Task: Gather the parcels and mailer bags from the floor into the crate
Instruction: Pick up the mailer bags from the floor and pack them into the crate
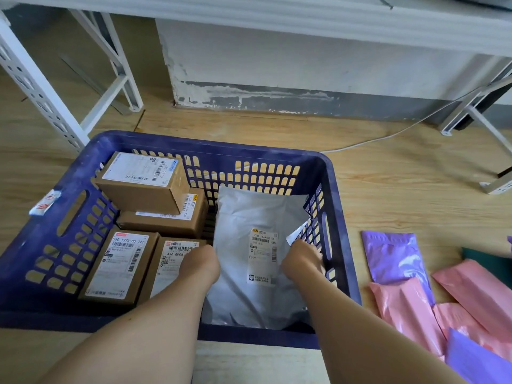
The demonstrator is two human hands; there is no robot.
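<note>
- The grey mailer bag (249, 217) lies in the right half of the blue crate (194, 144), centre of the frame, beside four cardboard parcels (144, 184) stacked in the left half
- Left hand (201, 261) sits at the bag's left edge, seen from behind; its fingers are hidden, so I cannot tell whether it grips or only presses
- Right hand (302, 259) is at the bag's right edge against the crate wall; the fingers look curled over that edge, holding it
- Handling, as a judgement: soft, light, puffy plastic film; slick and creased, likely to sag and slide; best taken by both side edges or flat from below, not by the loose corner flap
- Long axis runs from the lower centre of the frame up toward the crate's far wall; the far end leans up on that wall; the label (263, 256) faces up
- Pink mailer bags (401, 306) and a purple mailer bag (393, 253) lie on the floor (388, 176) at lower right, flat, limp and overlapping; they look best pinched at an edge
</note>
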